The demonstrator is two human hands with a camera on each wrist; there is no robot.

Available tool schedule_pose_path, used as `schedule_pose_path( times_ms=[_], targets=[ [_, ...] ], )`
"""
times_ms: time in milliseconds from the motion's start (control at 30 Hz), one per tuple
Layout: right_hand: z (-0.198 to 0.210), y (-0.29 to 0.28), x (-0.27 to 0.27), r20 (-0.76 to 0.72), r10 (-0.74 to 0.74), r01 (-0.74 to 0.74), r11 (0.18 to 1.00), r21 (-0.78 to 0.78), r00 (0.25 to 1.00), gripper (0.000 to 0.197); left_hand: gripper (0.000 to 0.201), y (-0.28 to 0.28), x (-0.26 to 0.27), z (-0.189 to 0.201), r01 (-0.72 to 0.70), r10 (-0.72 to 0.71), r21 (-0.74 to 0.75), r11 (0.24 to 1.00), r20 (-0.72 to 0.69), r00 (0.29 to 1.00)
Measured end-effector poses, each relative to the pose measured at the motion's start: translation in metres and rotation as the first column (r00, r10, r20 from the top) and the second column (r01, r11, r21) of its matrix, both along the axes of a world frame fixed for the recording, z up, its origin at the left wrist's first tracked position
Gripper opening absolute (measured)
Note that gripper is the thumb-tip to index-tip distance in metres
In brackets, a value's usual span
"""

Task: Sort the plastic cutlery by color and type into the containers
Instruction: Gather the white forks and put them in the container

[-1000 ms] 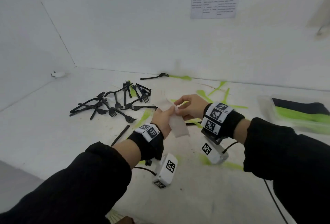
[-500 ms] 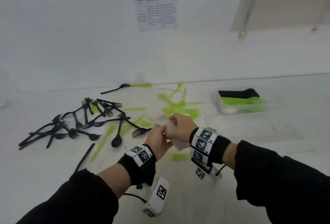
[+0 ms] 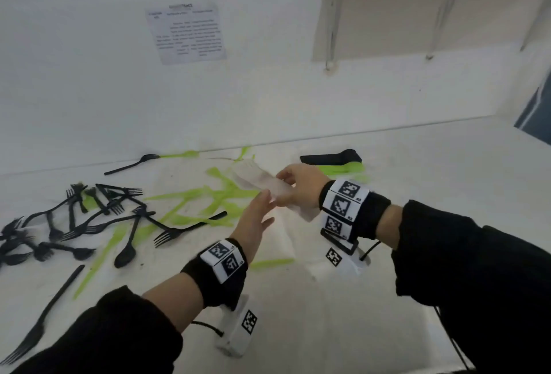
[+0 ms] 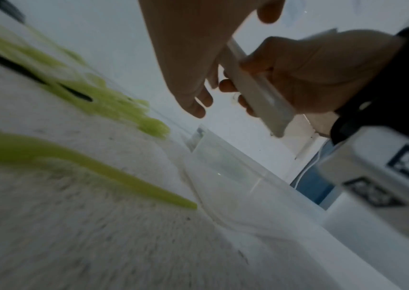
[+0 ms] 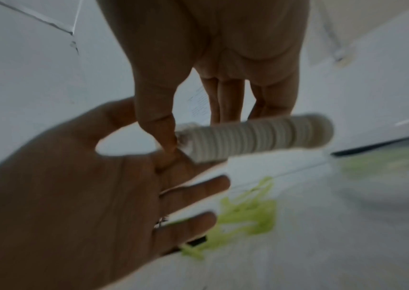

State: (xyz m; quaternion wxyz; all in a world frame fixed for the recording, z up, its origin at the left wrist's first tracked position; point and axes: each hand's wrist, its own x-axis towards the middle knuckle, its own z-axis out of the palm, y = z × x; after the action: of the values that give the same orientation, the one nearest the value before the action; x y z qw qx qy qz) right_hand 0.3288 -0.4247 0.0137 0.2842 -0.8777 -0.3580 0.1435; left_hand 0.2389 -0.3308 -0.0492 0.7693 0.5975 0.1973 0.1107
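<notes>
My right hand point(image 3: 293, 185) grips a stack of white plastic cutlery point(image 3: 262, 181) above the table, thumb and fingers curled round its near end. In the right wrist view the white stack point(image 5: 255, 137) shows edge-on as a ribbed bundle. Just below and left of it is my left hand point(image 3: 259, 209), its fingers straight and its palm point(image 5: 74, 196) facing the stack; whether it touches I cannot tell. Black forks point(image 3: 89, 218) lie scattered at the left, green cutlery point(image 3: 208, 200) in the middle. A clear container point(image 3: 365, 178) behind my right hand holds black and green pieces.
A second clear container point(image 4: 223, 176) sits on the table under my hands. A long black fork point(image 3: 44, 314) lies near the front left edge, and a black spoon point(image 3: 128, 251) beside the fork pile. A paper sheet point(image 3: 187, 30) hangs on the back wall.
My left hand let go of the white stack and opened. My right hand lifted the stack up and to the right. The head view swung right and up.
</notes>
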Motion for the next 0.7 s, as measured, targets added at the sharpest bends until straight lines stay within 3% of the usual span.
schedule_pose_path(
  times_ms=[67, 167, 233, 300, 467, 700],
  targets=[
    [0.015, -0.024, 0.024, -0.009, 0.006, -0.007, 0.999, -0.031, 1.0, 0.051, 0.056, -0.008, 0.009, -0.002, 0.105, -0.08, 0.19, 0.976, -0.135, 0.988],
    [0.027, -0.063, 0.053, 0.05, 0.076, -0.066, 0.981, -0.181, 0.996, 0.051, 0.106, -0.011, 0.018, -0.011, 0.374, -0.156, 0.478, 0.795, -0.434, 0.887],
    [0.027, -0.083, 0.067, 0.102, 0.138, -0.099, 0.943, -0.319, 0.985, 0.052, 0.124, -0.016, 0.023, -0.014, 0.489, -0.183, 0.521, 0.7, -0.53, 0.828],
    [0.02, -0.094, 0.077, 0.117, 0.217, -0.143, 0.882, -0.449, 0.969, 0.054, 0.132, -0.021, 0.028, -0.018, 0.549, -0.203, 0.525, 0.651, -0.576, 0.792],
    [0.0, -0.091, 0.087, 0.036, 0.374, -0.274, 0.738, -0.616, 0.927, 0.056, 0.141, -0.023, 0.038, -0.028, 0.51, -0.191, 0.541, 0.669, -0.537, 0.822],
    [-0.021, -0.052, 0.08, 0.066, 0.588, -0.349, 0.561, -0.751, 0.806, 0.055, 0.153, -0.019, 0.039, -0.041, 0.438, -0.222, 0.497, 0.75, -0.434, 0.873]
  ],
)
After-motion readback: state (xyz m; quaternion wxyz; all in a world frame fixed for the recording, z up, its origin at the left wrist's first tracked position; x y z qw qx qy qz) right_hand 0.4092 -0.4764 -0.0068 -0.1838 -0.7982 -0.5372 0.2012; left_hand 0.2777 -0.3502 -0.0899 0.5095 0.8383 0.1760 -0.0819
